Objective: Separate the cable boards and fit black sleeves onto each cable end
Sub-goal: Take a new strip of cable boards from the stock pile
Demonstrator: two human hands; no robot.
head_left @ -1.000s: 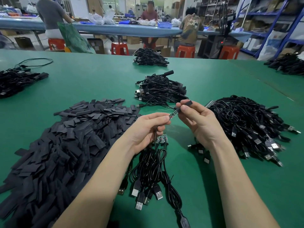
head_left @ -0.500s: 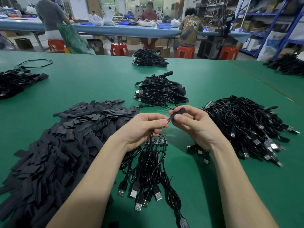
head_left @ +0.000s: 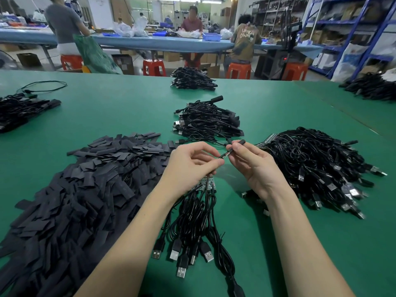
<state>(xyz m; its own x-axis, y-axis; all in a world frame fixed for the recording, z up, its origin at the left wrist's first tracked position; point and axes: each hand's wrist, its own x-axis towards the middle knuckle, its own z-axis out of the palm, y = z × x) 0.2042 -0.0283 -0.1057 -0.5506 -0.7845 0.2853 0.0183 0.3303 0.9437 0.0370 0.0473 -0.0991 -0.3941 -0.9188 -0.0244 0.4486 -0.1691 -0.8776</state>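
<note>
My left hand (head_left: 190, 166) pinches a thin black cable just below its small circuit board (head_left: 224, 155). My right hand (head_left: 255, 163) pinches a black sleeve (head_left: 240, 142) and holds it over the board's far end. Below my hands lies a bundle of USB cables (head_left: 192, 228) still joined at a strip of boards (head_left: 204, 184). A large heap of flat black sleeves (head_left: 85, 189) covers the table to the left.
A big pile of USB cables (head_left: 317, 166) lies to the right, a smaller sleeved pile (head_left: 205, 123) sits behind my hands, and more piles (head_left: 190, 79) lie farther back and at the left edge (head_left: 19, 108). The green table (head_left: 120, 108) carries all of it. People work at a blue bench behind.
My hands drew together, then lifted slightly. The sleeve in my right hand now sits over the board's end instead of beside it.
</note>
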